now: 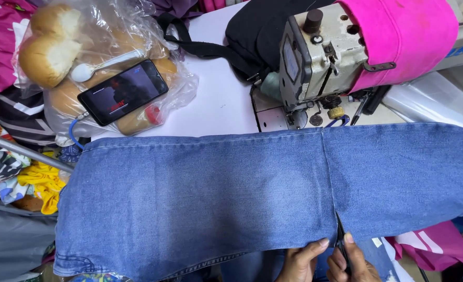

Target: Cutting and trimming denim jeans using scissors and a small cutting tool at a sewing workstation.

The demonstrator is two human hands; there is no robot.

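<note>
Currently left hand [300, 261] fingers pinch the near edge of the denim jeans [216, 193] on the desk [216, 99]; right hand [349, 263] fingers grip dark scissors [341, 235] at the seam.

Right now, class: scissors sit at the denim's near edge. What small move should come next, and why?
Probably a short snip forward along the seam. The right hand has the scissors pointed into the denim right at the seam's near end, while the left hand pinches the edge beside them, keeping the cloth flat.
</note>
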